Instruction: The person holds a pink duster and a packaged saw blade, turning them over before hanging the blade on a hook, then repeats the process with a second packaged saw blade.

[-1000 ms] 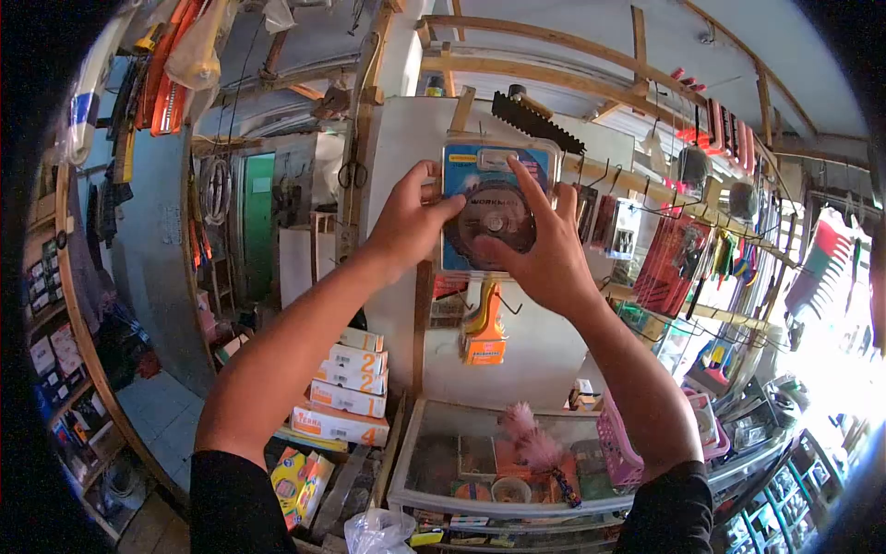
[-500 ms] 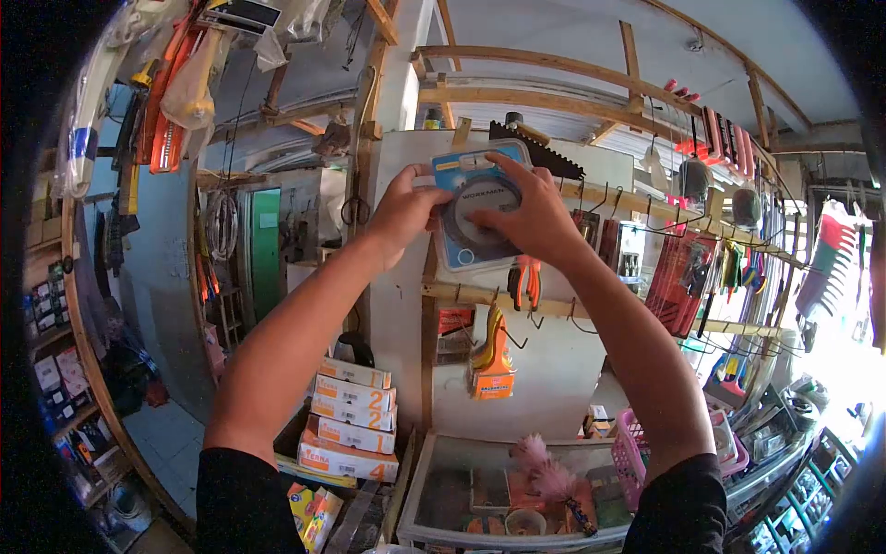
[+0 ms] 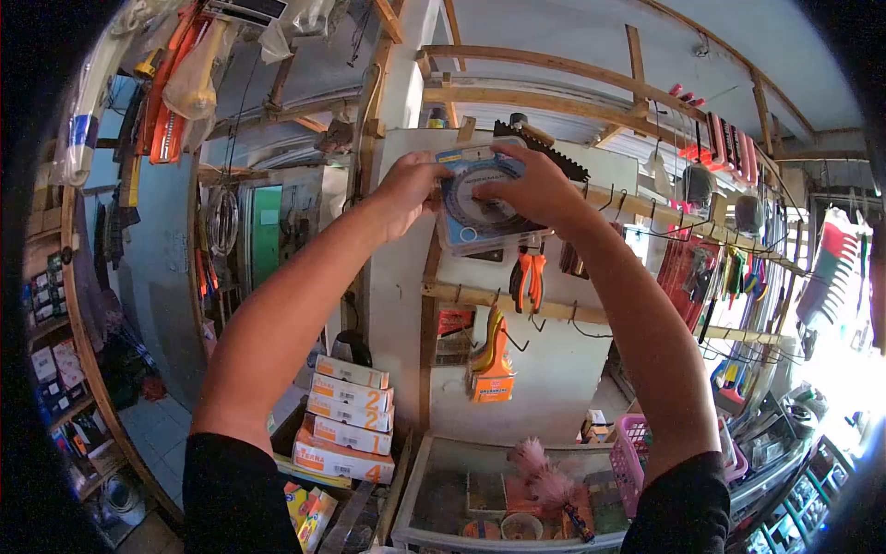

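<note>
A circular saw blade [image 3: 459, 209] in a clear plastic pack with a blue card is held up in front of me at head height. My left hand [image 3: 411, 192] grips the left edge of the pack, its fingertips partly hidden behind it. My right hand [image 3: 537, 189] closes over the right side, with the thumb lying across the front near the blade's centre. Just below the pack, orange-handled pliers [image 3: 529, 280] hang on the wall rack. A black toothed saw blade [image 3: 554, 155] shows behind the right hand.
Wooden rails with hooks [image 3: 646, 203] run along the wall. An orange pack of brushes [image 3: 492, 386] hangs lower down. Stacked white-and-orange boxes [image 3: 346, 420] stand below on the left. A glass display case [image 3: 434, 489] carries a pink feather duster [image 3: 549, 475] and a pink basket [image 3: 630, 462].
The pack has tilted, its lower edge sitting higher, and the toothed ring of the blade shows more clearly. Both hands keep their hold. More of the pliers is visible beneath.
</note>
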`<state>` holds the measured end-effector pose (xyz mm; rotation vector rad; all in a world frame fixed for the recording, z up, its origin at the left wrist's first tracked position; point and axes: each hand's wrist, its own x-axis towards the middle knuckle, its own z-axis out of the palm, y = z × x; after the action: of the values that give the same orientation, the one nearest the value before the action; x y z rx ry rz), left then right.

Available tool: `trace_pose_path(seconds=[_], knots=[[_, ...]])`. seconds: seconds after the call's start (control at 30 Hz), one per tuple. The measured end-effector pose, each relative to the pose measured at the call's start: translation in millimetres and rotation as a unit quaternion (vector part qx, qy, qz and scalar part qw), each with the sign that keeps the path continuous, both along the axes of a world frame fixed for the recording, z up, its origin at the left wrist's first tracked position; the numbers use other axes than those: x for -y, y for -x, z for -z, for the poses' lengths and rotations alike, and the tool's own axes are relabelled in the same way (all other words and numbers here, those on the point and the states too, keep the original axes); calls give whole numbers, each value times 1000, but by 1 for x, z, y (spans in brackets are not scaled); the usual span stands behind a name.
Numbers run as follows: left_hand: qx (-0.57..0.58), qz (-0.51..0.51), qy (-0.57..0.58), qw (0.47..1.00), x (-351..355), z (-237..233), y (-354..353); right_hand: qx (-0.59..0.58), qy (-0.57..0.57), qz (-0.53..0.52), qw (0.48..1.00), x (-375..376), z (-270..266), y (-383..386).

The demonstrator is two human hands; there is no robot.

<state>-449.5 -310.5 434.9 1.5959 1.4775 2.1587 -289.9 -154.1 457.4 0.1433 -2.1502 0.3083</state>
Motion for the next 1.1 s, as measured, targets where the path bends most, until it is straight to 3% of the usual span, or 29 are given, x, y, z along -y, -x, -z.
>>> trace_pose_path(seconds=[0.2, 0.4, 0.6, 0.7, 0.77, 0.87, 0.97, 1.1], knots=[[18, -29, -53, 998, 6, 2, -16, 66, 64, -26, 995, 3, -12, -2], [-31, -3, 59, 998, 9, -17, -5, 151, 9, -65, 986, -19, -32, 5], [-34, -16, 77, 996, -1, -20, -1, 166, 34, -50, 984, -22, -33, 4], [-47, -22, 72, 996, -3, -14, -4, 132, 20, 20, 991, -4, -16, -10], [-55, -32, 72, 995, -4, -10, -7, 104, 77, 36, 991, 6, -4, -14], [-57, -39, 58, 996, -10, -4, -3, -2, -13, 163, 987, 22, 16, -20], [-82, -99, 48, 991, -12, 1, -3, -50, -16, 99, 994, 5, 27, -5], [-114, -135, 26, 984, -13, 11, -5, -65, -10, 128, 990, 7, 44, 0]])
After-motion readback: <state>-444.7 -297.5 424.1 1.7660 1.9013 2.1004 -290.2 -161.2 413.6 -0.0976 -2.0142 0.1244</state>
